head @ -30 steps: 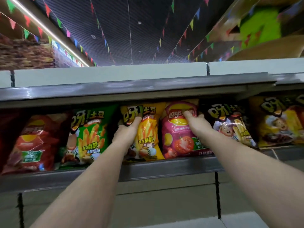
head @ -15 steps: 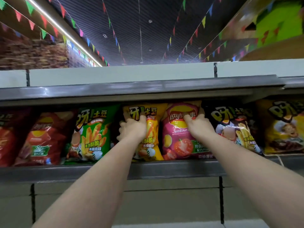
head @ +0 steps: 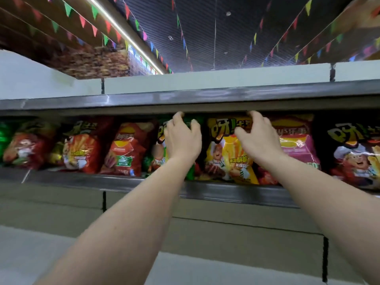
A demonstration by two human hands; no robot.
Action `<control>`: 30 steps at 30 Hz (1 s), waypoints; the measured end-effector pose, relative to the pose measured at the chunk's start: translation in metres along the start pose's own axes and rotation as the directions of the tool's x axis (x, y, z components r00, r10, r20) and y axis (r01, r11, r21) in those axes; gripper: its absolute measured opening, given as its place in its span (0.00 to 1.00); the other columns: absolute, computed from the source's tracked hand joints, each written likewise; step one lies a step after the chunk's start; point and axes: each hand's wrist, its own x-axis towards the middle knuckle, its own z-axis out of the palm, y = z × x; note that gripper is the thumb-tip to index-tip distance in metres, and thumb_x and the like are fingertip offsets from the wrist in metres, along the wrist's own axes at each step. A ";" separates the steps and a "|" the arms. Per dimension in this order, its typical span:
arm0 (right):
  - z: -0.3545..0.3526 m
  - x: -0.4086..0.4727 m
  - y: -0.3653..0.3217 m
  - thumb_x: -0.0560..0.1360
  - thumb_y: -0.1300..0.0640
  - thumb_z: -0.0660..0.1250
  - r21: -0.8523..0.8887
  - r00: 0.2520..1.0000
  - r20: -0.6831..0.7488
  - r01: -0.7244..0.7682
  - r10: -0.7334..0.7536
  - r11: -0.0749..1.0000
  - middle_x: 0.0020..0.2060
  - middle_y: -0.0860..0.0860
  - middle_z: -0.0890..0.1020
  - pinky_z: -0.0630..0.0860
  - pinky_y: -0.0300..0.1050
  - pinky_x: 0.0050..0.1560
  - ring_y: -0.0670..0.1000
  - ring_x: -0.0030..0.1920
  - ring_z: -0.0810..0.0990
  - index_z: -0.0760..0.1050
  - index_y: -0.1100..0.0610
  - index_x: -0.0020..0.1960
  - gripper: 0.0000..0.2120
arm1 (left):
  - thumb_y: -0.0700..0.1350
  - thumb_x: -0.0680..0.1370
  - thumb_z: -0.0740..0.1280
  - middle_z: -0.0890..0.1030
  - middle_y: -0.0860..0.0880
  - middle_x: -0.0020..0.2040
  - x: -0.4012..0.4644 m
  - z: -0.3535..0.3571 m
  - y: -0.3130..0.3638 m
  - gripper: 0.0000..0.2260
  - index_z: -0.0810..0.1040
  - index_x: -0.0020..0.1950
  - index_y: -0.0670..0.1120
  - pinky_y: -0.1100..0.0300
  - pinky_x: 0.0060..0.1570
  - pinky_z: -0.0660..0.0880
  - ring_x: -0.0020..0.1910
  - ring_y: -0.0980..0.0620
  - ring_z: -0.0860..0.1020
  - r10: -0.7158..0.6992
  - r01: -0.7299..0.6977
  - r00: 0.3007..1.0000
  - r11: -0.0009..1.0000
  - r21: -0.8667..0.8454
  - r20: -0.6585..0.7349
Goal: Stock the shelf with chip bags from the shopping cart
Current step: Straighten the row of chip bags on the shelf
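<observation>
A row of chip bags stands upright on a grey metal shelf (head: pixel 82 180) at head height. My left hand (head: pixel 182 138) reaches up to the green bag (head: pixel 161 137) and grips its top edge, thumb in front. My right hand (head: pixel 258 138) holds the top right corner of the yellow bag (head: pixel 226 155) next to it, fingers over the top and thumb on the front. A pink Lay's bag (head: pixel 298 147) stands just right of the yellow one. The shopping cart is out of view.
Left of the green bag stand a red Lay's bag (head: pixel 125 153) and a red-orange bag (head: pixel 82 149). A black bag (head: pixel 353 157) is at the far right. The upper shelf board (head: pixel 205 98) hangs close over the bag tops.
Both hands shifted one bag to the left: the left went from the yellow bag to the green one, the right from the pink bag to the yellow one. The view panned left.
</observation>
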 end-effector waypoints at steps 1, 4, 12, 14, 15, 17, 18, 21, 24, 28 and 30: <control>0.005 0.000 -0.004 0.78 0.53 0.59 0.005 1.000 0.008 -0.027 0.027 1.000 0.71 0.57 0.63 0.63 0.49 0.65 0.57 0.70 0.63 0.56 0.57 0.75 0.28 | 0.50 0.81 0.57 0.66 0.41 0.71 0.007 -0.008 -0.008 0.22 0.62 0.74 0.44 0.52 0.66 0.60 0.70 0.42 0.63 -0.054 0.054 0.998 0.999 0.006 0.010; 0.017 0.001 -0.014 0.78 0.52 0.60 -0.017 0.993 -0.021 -0.116 0.116 0.993 0.71 0.59 0.63 0.63 0.51 0.65 0.59 0.70 0.63 0.56 0.59 0.75 0.28 | 0.52 0.81 0.56 0.62 0.39 0.74 0.028 -0.024 -0.033 0.26 0.57 0.76 0.43 0.51 0.67 0.61 0.71 0.40 0.62 -0.198 0.200 0.976 0.980 -0.015 0.095; 0.050 0.002 -0.043 0.77 0.49 0.60 -0.196 0.975 -0.171 -0.176 0.143 0.965 0.70 0.60 0.64 0.57 0.52 0.69 0.59 0.71 0.60 0.58 0.61 0.73 0.29 | 0.60 0.80 0.55 0.63 0.39 0.74 0.066 -0.027 -0.075 0.32 0.55 0.77 0.41 0.50 0.67 0.62 0.71 0.39 0.63 -0.314 0.380 0.850 0.922 -0.079 0.423; 0.054 0.002 -0.040 0.77 0.46 0.59 -0.186 0.951 -0.179 -0.282 0.250 0.941 0.72 0.59 0.62 0.57 0.57 0.70 0.58 0.72 0.58 0.57 0.60 0.74 0.31 | 0.61 0.79 0.55 0.67 0.40 0.71 0.071 -0.024 -0.083 0.31 0.61 0.75 0.41 0.52 0.62 0.65 0.68 0.39 0.67 -0.308 0.396 0.821 0.914 -0.092 0.480; 0.055 0.001 -0.039 0.77 0.44 0.59 -0.172 0.940 -0.172 -0.324 0.296 0.930 0.73 0.58 0.60 0.56 0.60 0.70 0.58 0.73 0.56 0.56 0.60 0.74 0.32 | 0.61 0.79 0.56 0.70 0.41 0.67 0.074 -0.022 -0.087 0.28 0.66 0.71 0.42 0.52 0.60 0.65 0.65 0.40 0.69 -0.302 0.401 0.814 0.911 -0.103 0.497; 0.059 0.001 -0.037 0.77 0.41 0.58 -0.150 0.928 -0.141 -0.365 0.345 0.919 0.75 0.58 0.55 0.56 0.62 0.70 0.59 0.74 0.54 0.54 0.59 0.75 0.35 | 0.60 0.79 0.57 0.72 0.42 0.58 0.081 -0.021 -0.093 0.21 0.72 0.55 0.42 0.52 0.59 0.67 0.57 0.43 0.71 -0.294 0.415 0.796 0.901 -0.124 0.529; 0.061 0.001 -0.038 0.76 0.39 0.58 -0.146 0.925 -0.132 -0.374 0.356 0.916 0.75 0.58 0.55 0.56 0.62 0.70 0.59 0.74 0.53 0.54 0.59 0.75 0.36 | 0.60 0.78 0.59 0.73 0.43 0.56 0.084 -0.020 -0.096 0.20 0.71 0.52 0.42 0.54 0.58 0.68 0.54 0.43 0.72 -0.294 0.421 0.785 0.899 -0.120 0.546; 0.068 0.004 -0.044 0.73 0.35 0.59 -0.139 0.920 -0.117 -0.387 0.373 0.911 0.74 0.59 0.56 0.57 0.63 0.70 0.60 0.74 0.53 0.55 0.60 0.74 0.40 | 0.50 0.79 0.57 0.72 0.39 0.65 0.086 -0.017 -0.103 0.19 0.69 0.70 0.47 0.56 0.52 0.67 0.56 0.42 0.72 -0.294 0.405 0.753 0.912 -0.063 0.588; 0.074 0.004 -0.048 0.72 0.32 0.59 -0.167 0.920 -0.079 -0.393 0.385 0.904 0.74 0.59 0.55 0.55 0.63 0.70 0.60 0.74 0.51 0.54 0.59 0.75 0.43 | 0.45 0.82 0.55 0.78 0.40 0.54 0.083 -0.010 -0.106 0.13 0.72 0.65 0.47 0.56 0.41 0.68 0.45 0.45 0.72 -0.287 0.420 0.737 0.904 -0.082 0.611; 0.078 0.004 -0.045 0.71 0.31 0.57 -0.229 0.922 -0.051 -0.385 0.384 0.894 0.75 0.57 0.54 0.56 0.64 0.70 0.59 0.75 0.49 0.53 0.58 0.75 0.43 | 0.59 0.79 0.58 0.73 0.49 0.32 0.074 -0.008 -0.098 0.20 0.67 0.35 0.46 0.61 0.33 0.64 0.32 0.53 0.68 -0.308 0.463 0.760 0.874 -0.145 0.573; 0.078 0.004 -0.043 0.72 0.31 0.57 -0.230 0.922 -0.055 -0.386 0.384 0.893 0.74 0.56 0.55 0.55 0.67 0.69 0.59 0.75 0.49 0.55 0.57 0.75 0.41 | 0.60 0.79 0.58 0.71 0.48 0.35 0.075 -0.008 -0.096 0.21 0.66 0.35 0.45 0.59 0.34 0.65 0.33 0.52 0.69 -0.318 0.457 0.779 0.878 -0.142 0.540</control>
